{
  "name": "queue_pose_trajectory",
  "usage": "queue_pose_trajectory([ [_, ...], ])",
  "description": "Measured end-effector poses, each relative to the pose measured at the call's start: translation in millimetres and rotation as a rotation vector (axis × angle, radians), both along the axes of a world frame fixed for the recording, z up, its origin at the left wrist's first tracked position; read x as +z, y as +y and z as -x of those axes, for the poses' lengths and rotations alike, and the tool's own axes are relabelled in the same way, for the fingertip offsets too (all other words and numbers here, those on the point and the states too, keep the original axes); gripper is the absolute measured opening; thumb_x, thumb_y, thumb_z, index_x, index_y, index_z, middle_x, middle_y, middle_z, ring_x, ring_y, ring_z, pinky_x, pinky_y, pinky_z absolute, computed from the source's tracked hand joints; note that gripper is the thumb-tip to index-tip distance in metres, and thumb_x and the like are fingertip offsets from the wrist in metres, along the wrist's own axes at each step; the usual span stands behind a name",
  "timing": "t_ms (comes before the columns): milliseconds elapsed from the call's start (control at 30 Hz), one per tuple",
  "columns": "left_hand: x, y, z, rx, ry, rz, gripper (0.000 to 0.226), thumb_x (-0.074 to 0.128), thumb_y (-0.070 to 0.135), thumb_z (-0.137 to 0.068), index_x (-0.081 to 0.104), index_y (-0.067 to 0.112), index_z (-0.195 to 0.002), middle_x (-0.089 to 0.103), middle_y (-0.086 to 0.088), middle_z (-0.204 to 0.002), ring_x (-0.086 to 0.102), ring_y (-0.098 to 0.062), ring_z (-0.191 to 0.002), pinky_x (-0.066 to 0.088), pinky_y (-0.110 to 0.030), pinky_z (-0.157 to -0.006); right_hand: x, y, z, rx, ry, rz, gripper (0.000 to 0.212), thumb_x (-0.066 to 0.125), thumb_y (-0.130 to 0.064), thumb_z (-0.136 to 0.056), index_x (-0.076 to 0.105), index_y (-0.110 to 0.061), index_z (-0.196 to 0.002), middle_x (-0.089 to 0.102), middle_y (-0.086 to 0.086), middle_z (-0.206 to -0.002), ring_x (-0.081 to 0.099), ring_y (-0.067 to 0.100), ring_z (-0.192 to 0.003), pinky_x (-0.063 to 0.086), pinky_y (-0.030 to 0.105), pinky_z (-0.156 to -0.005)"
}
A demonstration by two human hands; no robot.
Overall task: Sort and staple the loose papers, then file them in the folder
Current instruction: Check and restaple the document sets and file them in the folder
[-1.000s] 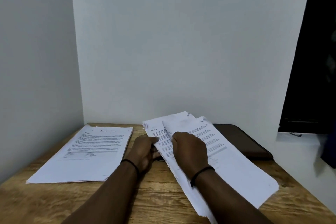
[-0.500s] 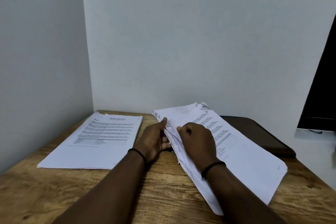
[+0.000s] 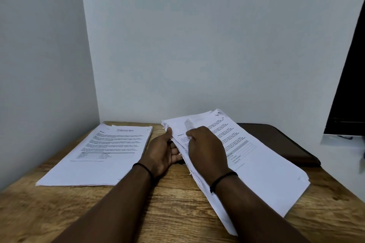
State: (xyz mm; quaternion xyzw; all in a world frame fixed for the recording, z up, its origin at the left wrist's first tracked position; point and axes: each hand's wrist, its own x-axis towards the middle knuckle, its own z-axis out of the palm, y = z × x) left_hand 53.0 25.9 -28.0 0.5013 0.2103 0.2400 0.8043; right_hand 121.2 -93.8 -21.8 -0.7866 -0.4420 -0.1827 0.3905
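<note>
Papers in the unsorted stack lie fanned and skewed at about 3 o'clock from the centre of the counter, their corners out of line and the near end hanging close to the front edge; the sorted pile rests flat at 9 o'clock, well apart from them, and the dark folder lies at 2 o'clock, partly under the stack's far side. The risk, as I judge it, is that the loose sheets slide over one another while the top one is peeled away, so that two leave together, or the lower pages slip toward the front edge and fall. A crease at the lifted corner is also possible if the pull is too sharp. No stapler shows, so I cannot tell where it is. The left hand is partly uncurled, thumb on top of the stack's left edge and fingers tucked beneath it, pinching that edge. The right hand lies knuckles up on the top sheet, fingers bent at its left margin; whether it pinches a page or only presses, I cannot tell.
</note>
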Motion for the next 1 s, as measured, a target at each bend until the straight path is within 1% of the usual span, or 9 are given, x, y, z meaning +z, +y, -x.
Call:
queue_pose_trajectory([
  [100, 0, 0, 0, -0.011, -0.016, -0.002, 0.048, 0.036, 0.045, -0.105, 0.068, 0.009, -0.109, 0.075, -0.016, -0.100, 0.074, -0.025, -0.081, 0.061, -0.036, -0.067, 2, 1, 1, -0.002, -0.057, 0.138, 0.032, 0.056, -0.040, -0.096, 0.068, -0.014, -0.111, 0.065, 0.002, -0.112, 0.059, 0.020, -0.107, 0.048, 0.035, -0.088],
  [233, 0, 0, -1, -0.033, -0.012, -0.019, 0.053, 0.037, 0.050, -0.103, 0.066, 0.006, -0.115, 0.075, -0.016, -0.099, 0.074, -0.025, -0.081, 0.060, -0.035, -0.065, 2, 4, -2, -0.048, -0.102, 0.193, 0.032, 0.046, -0.037, -0.101, 0.067, -0.015, -0.091, 0.063, 0.000, -0.093, 0.059, 0.020, -0.090, 0.040, 0.032, -0.070],
  [333, 0, 0, -1, -0.046, -0.008, -0.040, 0.052, 0.040, 0.049, -0.103, 0.065, 0.007, -0.120, 0.074, -0.015, -0.103, 0.074, -0.025, -0.085, 0.060, -0.036, -0.069, 1, 2, -6, -0.072, -0.072, 0.114, 0.031, 0.047, -0.032, -0.101, 0.055, -0.018, -0.075, 0.058, -0.002, -0.080, 0.054, 0.017, -0.077, 0.030, 0.030, -0.065],
  [467, 0, 0, -1, -0.049, 0.014, -0.067, 0.044, 0.045, 0.039, -0.104, 0.063, 0.005, -0.125, 0.074, -0.016, -0.109, 0.073, -0.024, -0.086, 0.061, -0.037, -0.072, 2, 0, -7, -0.036, 0.096, -0.028, 0.026, 0.065, -0.036, -0.092, 0.069, -0.017, -0.076, 0.068, -0.004, -0.077, 0.060, 0.014, -0.076, 0.046, 0.031, -0.068],
  [600, -1, 0, -2, -0.034, 0.019, -0.062, 0.039, 0.045, 0.033, -0.105, 0.062, 0.004, -0.124, 0.072, -0.018, -0.114, 0.072, -0.027, -0.089, 0.058, -0.042, -0.083, 0, 0, -9, 0.013, 0.249, -0.165, 0.025, 0.071, -0.039, -0.089, 0.067, -0.019, -0.074, 0.064, -0.008, -0.068, 0.059, 0.008, -0.069, 0.043, 0.029, -0.062],
  [667, 0, -1, -2, -0.020, 0.024, -0.045, 0.035, 0.044, 0.030, -0.105, 0.064, 0.005, -0.120, 0.073, -0.016, -0.111, 0.073, -0.026, -0.088, 0.061, -0.040, -0.076, 1, -1, -8, -0.007, 0.252, -0.213, 0.005, 0.066, -0.028, -0.094, 0.063, -0.024, -0.094, 0.060, -0.009, -0.071, 0.058, 0.010, -0.072, 0.040, 0.027, -0.064],
  [767, 1, -3, -1, -0.005, 0.029, -0.019, 0.031, 0.043, 0.027, -0.106, 0.064, 0.007, -0.117, 0.075, -0.013, -0.108, 0.075, -0.025, -0.086, 0.061, -0.035, -0.064, 2, -4, -9, -0.031, 0.182, -0.247, 0.031, 0.056, -0.012, -0.097, 0.052, -0.030, -0.122, 0.054, -0.009, -0.076, 0.056, 0.014, -0.074, 0.039, 0.026, -0.067],
  [900, 1, -4, -1, -0.005, 0.029, -0.024, 0.030, 0.042, 0.024, -0.106, 0.064, 0.007, -0.117, 0.075, -0.012, -0.109, 0.073, -0.026, -0.091, 0.061, -0.037, -0.072, 1, -3, -13, -0.053, 0.052, -0.194, 0.032, 0.048, -0.002, -0.095, 0.068, -0.020, -0.112, 0.067, -0.001, -0.105, 0.062, 0.016, -0.099, 0.044, 0.024, -0.082],
  [1000, 1, -5, -1, -0.004, 0.032, -0.028, 0.030, 0.041, 0.022, -0.106, 0.063, 0.006, -0.120, 0.074, -0.014, -0.111, 0.073, -0.026, -0.089, 0.060, -0.038, -0.073, 4, -3, -11, -0.032, 0.037, -0.095, 0.035, 0.046, -0.005, -0.097, 0.067, -0.017, -0.122, 0.063, 0.002, -0.124, 0.059, 0.017, -0.114, 0.042, 0.024, -0.094],
])
